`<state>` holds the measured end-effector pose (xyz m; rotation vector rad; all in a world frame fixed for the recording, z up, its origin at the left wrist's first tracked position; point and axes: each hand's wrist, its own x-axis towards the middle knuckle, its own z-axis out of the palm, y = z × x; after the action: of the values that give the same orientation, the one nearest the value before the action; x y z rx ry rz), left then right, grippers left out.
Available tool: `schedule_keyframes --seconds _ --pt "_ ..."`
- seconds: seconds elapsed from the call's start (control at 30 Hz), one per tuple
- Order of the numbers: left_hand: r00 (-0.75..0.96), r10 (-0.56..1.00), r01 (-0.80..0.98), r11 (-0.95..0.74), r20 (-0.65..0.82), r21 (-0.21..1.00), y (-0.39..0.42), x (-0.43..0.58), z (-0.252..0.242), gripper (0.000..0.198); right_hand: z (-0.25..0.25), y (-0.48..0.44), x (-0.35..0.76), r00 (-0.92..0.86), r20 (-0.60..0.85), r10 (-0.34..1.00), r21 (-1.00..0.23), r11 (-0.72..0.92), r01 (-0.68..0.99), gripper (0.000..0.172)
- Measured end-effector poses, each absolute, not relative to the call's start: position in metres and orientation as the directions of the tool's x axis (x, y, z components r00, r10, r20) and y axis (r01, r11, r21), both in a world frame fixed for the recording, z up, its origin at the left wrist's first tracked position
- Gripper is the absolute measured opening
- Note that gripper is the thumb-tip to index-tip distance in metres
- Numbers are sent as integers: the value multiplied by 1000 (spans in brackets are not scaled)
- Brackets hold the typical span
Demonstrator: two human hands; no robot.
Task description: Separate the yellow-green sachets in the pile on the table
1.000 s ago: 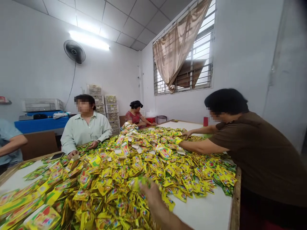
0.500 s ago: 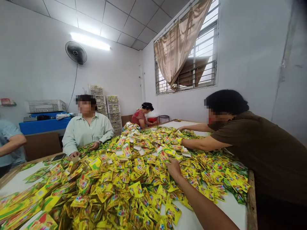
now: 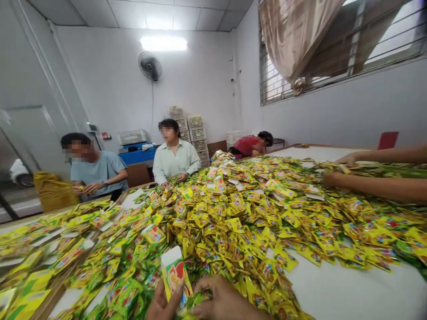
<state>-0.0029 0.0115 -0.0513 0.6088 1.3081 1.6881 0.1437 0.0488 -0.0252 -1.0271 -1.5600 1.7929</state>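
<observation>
Near the bottom centre, my left hand [image 3: 163, 303] is closed around a small yellow carton [image 3: 175, 273] with a red and green print. Its white top flap stands up. Close beside it on the right is my right hand [image 3: 225, 298], fingers curled on a green packet [image 3: 199, 297] at the carton's lower side. Whether the packet is partly inside the carton I cannot tell. A big heap of yellow packets [image 3: 230, 226] spreads behind both hands, and more green packets [image 3: 125, 293] lie left of my left hand.
Flat yellow cartons [image 3: 71, 258] lie at the left across a wooden strip. Co-workers sit at the far side, one in a light shirt [image 3: 176, 162] and one in blue [image 3: 100, 171]. Another person's forearms [image 3: 367, 186] reach into the heap from the right.
The view has swung left and down. My right hand has come back from the heap's middle to the near edge, and my left hand now shows, holding a carton.
</observation>
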Motion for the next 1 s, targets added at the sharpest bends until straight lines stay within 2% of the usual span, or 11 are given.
schedule_keyframes --seconds 0.07,0.13,0.2,0.27,0.33,0.5,0.67,0.73,0.83,0.87,1.0 --pt "-480 865 -333 -27 -145 943 10 -14 -48 60 -25 49 141 -548 -158 821 -987 -127 95 27" --pt "-430 892 -277 19 -141 961 5 -17 -41 59 -19 60 145 -467 -63 882 -998 -55 30 26" --pt "-323 939 -180 61 -117 982 0 -13 -34 54 -13 74 151 -333 39 942 -998 22 -54 30" --pt "-210 974 -95 68 -87 993 -3 -5 -30 45 -11 83 156 -235 75 969 -996 61 -65 35" --pt "-136 987 -55 75 -82 996 -5 4 -27 38 -13 88 160 -250 68 966 -997 72 6 35" --pt "-152 980 18 132 -128 991 -7 13 -25 31 -25 83 166 -355 66 933 -961 155 229 19" --pt "-75 981 -49 174 -177 984 -6 15 -30 30 -29 72 166 -384 260 886 -880 381 283 13" --pt "-101 977 -88 181 -190 979 -6 15 -31 30 -27 70 167 -395 214 893 -901 337 274 19" --pt "-116 973 -154 181 -200 971 -6 12 -32 33 -25 70 170 -429 75 900 -961 180 211 28" --pt "-113 973 -168 180 -200 969 -7 11 -33 34 -26 70 171 -411 70 909 -958 176 225 28" --pt "-119 968 -215 191 -219 958 -6 9 -34 35 -29 71 172 -366 190 911 -865 332 376 22"
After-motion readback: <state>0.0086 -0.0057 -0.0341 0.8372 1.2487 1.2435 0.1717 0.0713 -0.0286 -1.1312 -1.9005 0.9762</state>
